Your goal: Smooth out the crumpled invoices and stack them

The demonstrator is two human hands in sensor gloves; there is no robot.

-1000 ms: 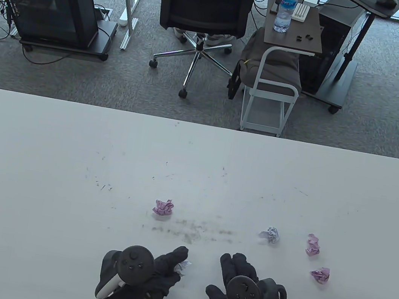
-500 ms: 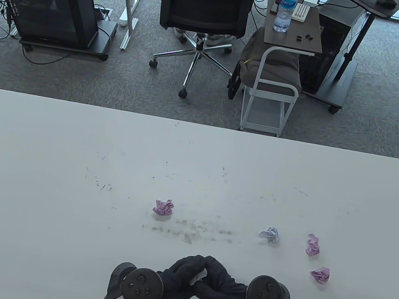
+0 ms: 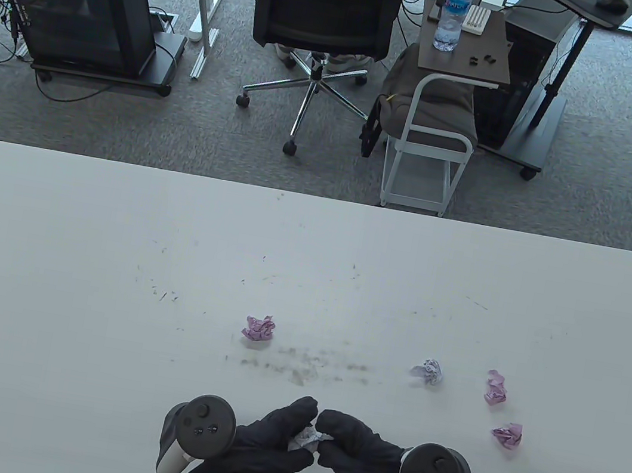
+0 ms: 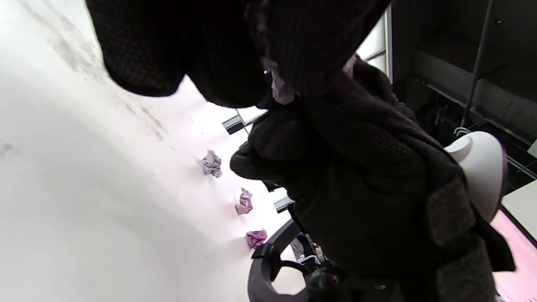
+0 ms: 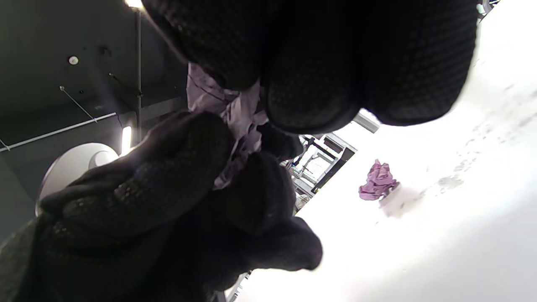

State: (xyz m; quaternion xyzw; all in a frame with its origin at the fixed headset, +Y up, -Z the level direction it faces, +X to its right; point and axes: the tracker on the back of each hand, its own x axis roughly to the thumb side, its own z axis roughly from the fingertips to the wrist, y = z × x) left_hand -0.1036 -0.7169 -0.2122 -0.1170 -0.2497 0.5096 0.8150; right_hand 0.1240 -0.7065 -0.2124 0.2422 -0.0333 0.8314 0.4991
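Pale lilac paper, a crumpled invoice (image 3: pixel 306 440), is pinched between both gloved hands at the near edge of the white table (image 3: pixel 72 280), the left hand (image 3: pixel 262 451) curling its fingers round it from one side and the right hand (image 3: pixel 358 455) from the other. Four more crumpled invoices lie loose on the table: a purple one (image 3: pixel 259 328) beyond the hands, a whitish one (image 3: pixel 428 371) to the right, and two purple ones (image 3: pixel 496 388) (image 3: pixel 507 435) further right.
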